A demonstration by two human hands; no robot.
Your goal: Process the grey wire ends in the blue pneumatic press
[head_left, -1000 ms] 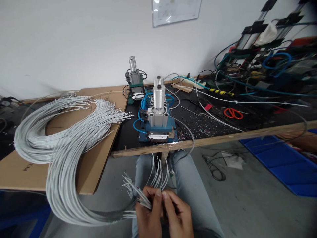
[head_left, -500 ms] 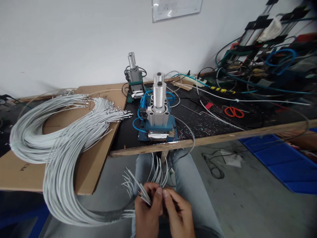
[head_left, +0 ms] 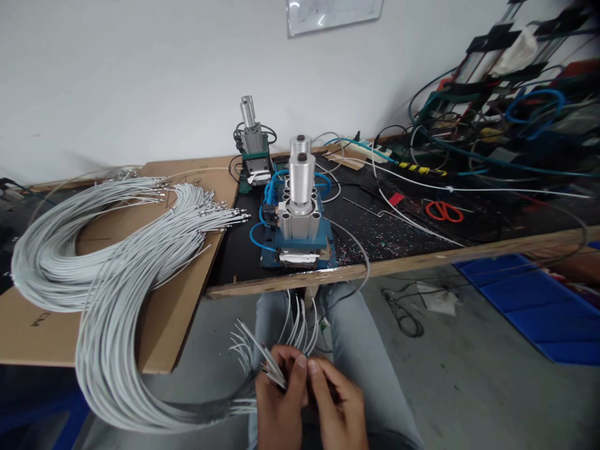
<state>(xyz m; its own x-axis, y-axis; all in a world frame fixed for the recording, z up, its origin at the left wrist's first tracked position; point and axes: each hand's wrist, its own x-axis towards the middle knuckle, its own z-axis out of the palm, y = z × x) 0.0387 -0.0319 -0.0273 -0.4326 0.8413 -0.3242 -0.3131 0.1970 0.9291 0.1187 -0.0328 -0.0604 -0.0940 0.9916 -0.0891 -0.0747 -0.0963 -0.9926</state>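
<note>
My left hand is closed around several white cables whose ends fan out up and to the left over my lap. Right beside it, my right hand is closed, thumb and index finger pinched against the left fingertips. What sits between the fingertips is too small to make out. A large bundle of white cables hangs from the cardboard at the left and runs down towards my left hand. More white cables lie between my knees, just above the hands.
A blue-based press with a silver cylinder stands at the table's front edge, a second press behind it. Orange-handled scissors, loose wires and tangled equipment lie to the right. A blue sheet is on the floor.
The hands hold almost the same pose, fingertips still together. The cable bundle and cardboard at the left appear slightly shifted to the left in view.
</note>
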